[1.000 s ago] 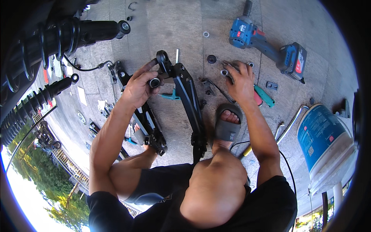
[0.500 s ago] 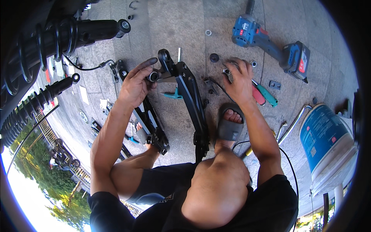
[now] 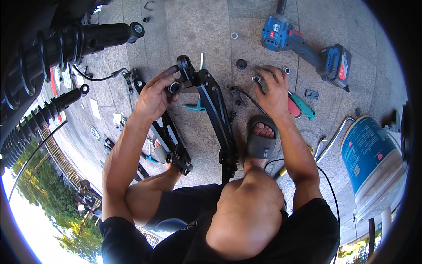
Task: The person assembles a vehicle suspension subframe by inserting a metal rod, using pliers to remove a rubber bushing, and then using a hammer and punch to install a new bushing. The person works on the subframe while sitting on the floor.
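Observation:
My left hand (image 3: 154,97) is closed around a short black bushing (image 3: 174,87) with a shiny metal bore, its index finger stretched against the top of a black metal linkage arm (image 3: 215,112). The arm stands between my legs, its eyed upper end beside those fingers. Over the ground to the right, my right hand (image 3: 273,92) has its fingers curved and apart. A small silver bushing (image 3: 256,79) lies between its index finger and thumb; I see no grip on it. Close by are a round black cap (image 3: 241,64) and another small metal ring (image 3: 286,70).
A blue cordless impact wrench (image 3: 299,44) lies at the far right, with a green-and-red-handled tool (image 3: 301,105) nearer. A blue-and-white bucket (image 3: 371,152) stands at right. Black coil-spring shock absorbers (image 3: 66,44) reach in from the left. A teal T-handle key (image 3: 195,107) lies behind the arm.
The view has shifted slightly, moving the ground things a little up and left. Both hands keep nearly the same pose, and the bushing stays in my left hand.

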